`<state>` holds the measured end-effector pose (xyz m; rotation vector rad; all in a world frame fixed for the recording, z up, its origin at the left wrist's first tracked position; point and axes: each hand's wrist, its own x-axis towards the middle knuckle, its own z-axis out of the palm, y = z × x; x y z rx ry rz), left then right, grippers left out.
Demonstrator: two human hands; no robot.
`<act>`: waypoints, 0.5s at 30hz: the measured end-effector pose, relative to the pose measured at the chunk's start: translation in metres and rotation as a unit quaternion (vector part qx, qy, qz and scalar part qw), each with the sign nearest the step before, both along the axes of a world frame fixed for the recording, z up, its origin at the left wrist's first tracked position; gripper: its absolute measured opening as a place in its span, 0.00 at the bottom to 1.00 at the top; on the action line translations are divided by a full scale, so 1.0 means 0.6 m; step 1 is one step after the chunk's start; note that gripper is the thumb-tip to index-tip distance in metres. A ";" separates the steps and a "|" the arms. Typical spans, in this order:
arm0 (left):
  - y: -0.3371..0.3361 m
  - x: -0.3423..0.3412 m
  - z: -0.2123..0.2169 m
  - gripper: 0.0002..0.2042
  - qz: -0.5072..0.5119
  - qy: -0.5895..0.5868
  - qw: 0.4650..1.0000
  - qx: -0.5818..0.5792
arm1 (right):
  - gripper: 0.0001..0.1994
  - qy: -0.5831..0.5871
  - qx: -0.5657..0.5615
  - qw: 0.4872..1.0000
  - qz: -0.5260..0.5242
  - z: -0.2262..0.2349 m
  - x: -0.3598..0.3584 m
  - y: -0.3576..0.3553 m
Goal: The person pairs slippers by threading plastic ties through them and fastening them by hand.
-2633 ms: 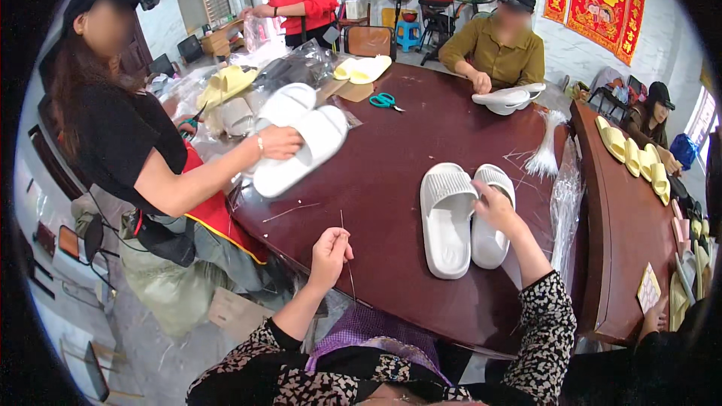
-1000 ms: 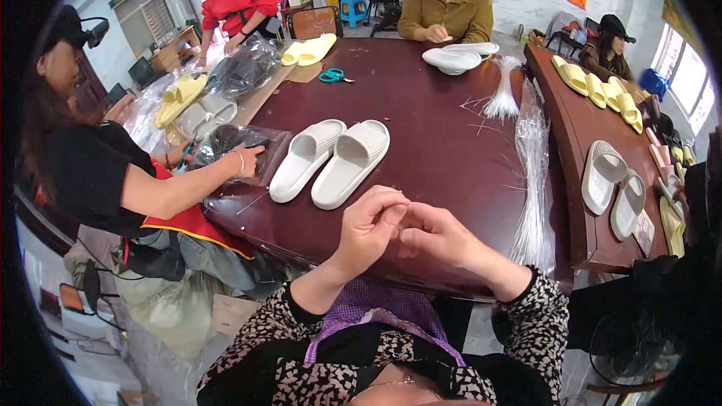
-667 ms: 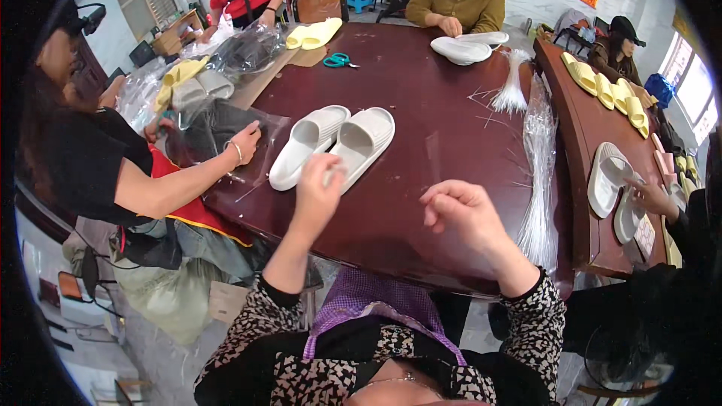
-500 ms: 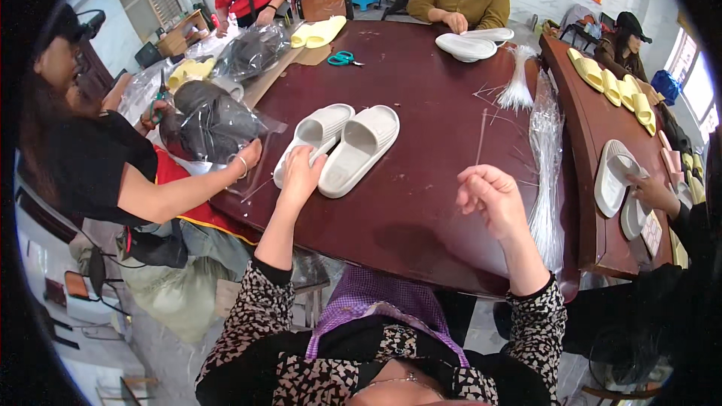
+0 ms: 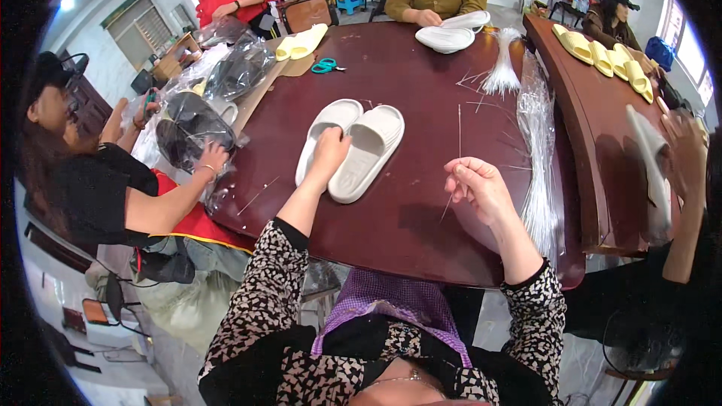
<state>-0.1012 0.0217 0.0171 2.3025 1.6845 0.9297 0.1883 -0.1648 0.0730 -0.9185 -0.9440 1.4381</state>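
A pair of pale grey slide slippers lies side by side on the dark red table, toes away from me. My left hand [image 5: 329, 156] reaches over the left slipper [image 5: 336, 115], its fingers closed at the strap opening on the inner side; the fingertips are partly hidden. The right slipper [image 5: 381, 129] rests against it. To the right, my right hand [image 5: 477, 185] is raised above the table and pinches a thin plastic tie [image 5: 459, 132] between thumb and fingers. One end of the tie points up, the other hangs below the hand.
Bundles of white ties [image 5: 538, 180] lie to my right, with loose ones near the far bundle [image 5: 502, 71]. Teal-handled scissors [image 5: 325, 66] lie far left. Co-workers handle bagged dark items [image 5: 188, 124] at left and white slippers [image 5: 445, 39] opposite. Yellow slippers [image 5: 575, 45] line the right-hand table.
My left hand has moved up and right, onto the strap opening, and the slippers are pushed closer together. My right hand has shifted slightly left with the tie. The co-worker at right has lifted grey slippers.
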 end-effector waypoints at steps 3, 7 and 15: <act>-0.022 0.052 0.004 0.15 -0.016 0.010 1.000 0.002 | 0.08 0.003 -0.001 1.000 0.003 -0.002 0.000 0.003; -0.068 0.112 0.016 0.15 -0.032 0.019 0.998 -0.050 | 0.09 0.002 0.001 1.000 -0.003 -0.002 0.003 0.002; -0.172 0.181 0.023 0.15 -0.124 -0.016 0.990 -0.058 | 0.11 0.028 0.037 0.998 -0.029 0.007 0.026 -0.007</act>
